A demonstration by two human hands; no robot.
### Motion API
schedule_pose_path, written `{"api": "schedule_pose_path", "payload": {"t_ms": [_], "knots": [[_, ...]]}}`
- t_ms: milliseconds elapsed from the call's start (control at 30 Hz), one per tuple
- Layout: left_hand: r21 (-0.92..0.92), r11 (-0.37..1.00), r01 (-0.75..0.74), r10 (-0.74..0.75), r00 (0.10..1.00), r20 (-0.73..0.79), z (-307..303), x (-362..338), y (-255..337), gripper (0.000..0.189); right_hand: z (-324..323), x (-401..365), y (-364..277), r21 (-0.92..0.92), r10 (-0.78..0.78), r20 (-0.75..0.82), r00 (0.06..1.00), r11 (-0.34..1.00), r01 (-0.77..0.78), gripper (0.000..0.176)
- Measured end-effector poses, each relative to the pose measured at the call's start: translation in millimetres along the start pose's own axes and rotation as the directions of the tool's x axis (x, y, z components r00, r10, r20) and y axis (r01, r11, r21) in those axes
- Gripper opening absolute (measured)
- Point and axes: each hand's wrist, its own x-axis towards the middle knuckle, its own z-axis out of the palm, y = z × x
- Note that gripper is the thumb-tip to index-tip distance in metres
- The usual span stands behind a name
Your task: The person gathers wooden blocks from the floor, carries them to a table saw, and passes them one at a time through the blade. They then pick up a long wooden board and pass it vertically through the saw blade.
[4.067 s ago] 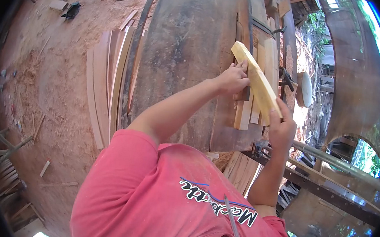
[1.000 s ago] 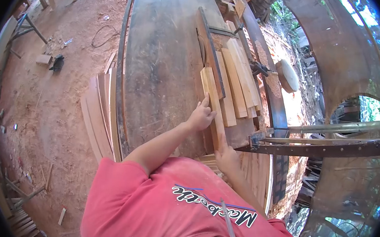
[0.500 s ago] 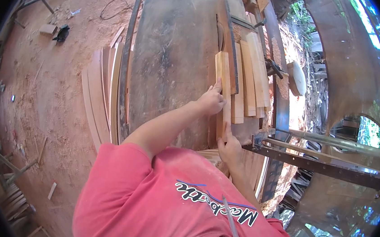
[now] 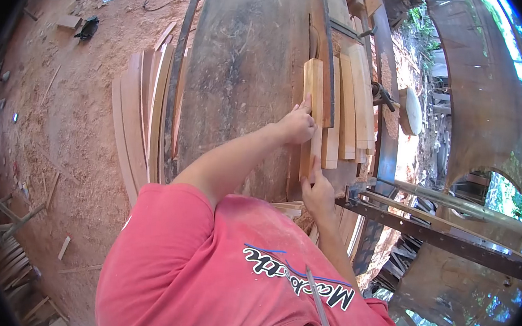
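Our left hand (image 4: pixel 297 126) bends its fingers against the wooden strip (image 4: pixel 313 112) on the bench (image 4: pixel 244 68), though whether they grip we cannot tell; our right hand (image 4: pixel 319 196) pinches the strip's near end, so uneven pressure between the two could skew it. Just right of our left fingers, the upright guide board (image 4: pixel 326 32) bars sideways movement, with wooden blocks (image 4: pixel 348 108) beyond and a dark handle (image 4: pixel 384 97) farther right.

Your left hand (image 4: pixel 297 127) covers part of the wood block (image 4: pixel 313 84); your right hand (image 4: pixel 318 194) partly hides its near end. The upper edge crops the table (image 4: pixel 238 68); the lower, your pen (image 4: pixel 318 301) and shirt (image 4: pixel 195 275).
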Motion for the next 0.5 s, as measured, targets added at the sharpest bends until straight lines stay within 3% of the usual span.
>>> {"api": "schedule_pose_path", "payload": {"t_ms": [500], "knots": [[-0.021,1.0,0.015,-0.015,1.0,0.024,-7.8,8.1,-1.2,0.035,-1.7,8.7,-3.9,-0.012,0.031,-0.005,1.0,0.999,-0.031,0.069]]}}
